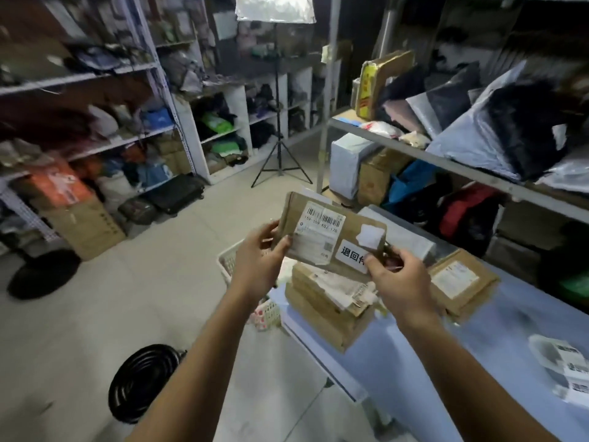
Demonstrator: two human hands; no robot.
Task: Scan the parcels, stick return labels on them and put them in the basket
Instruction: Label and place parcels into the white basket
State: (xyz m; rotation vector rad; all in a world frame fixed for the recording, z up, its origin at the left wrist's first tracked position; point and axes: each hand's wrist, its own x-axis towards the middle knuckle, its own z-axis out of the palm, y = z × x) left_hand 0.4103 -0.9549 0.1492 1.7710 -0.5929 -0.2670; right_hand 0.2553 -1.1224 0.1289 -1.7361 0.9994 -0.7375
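Note:
I hold a flat brown cardboard parcel (322, 231) in the air above the table's left end. It carries a barcode shipping label and a white return label (352, 254) with black characters at its lower right. My left hand (258, 260) grips the parcel's left edge. My right hand (395, 279) pinches its lower right corner, thumb on the return label. Below the parcel, a white plastic basket (228, 261) stands beside the table, mostly hidden by my left hand. A stack of brown parcels (322, 301) lies on the blue table (478, 362).
Another brown parcel (459, 282) lies at the table's far side, and a sheet of labels (564, 362) at its right edge. Parcel-filled shelves stand left and right. A tripod light stand (279, 129) is ahead, and a black hose coil (143, 381) lies on the floor.

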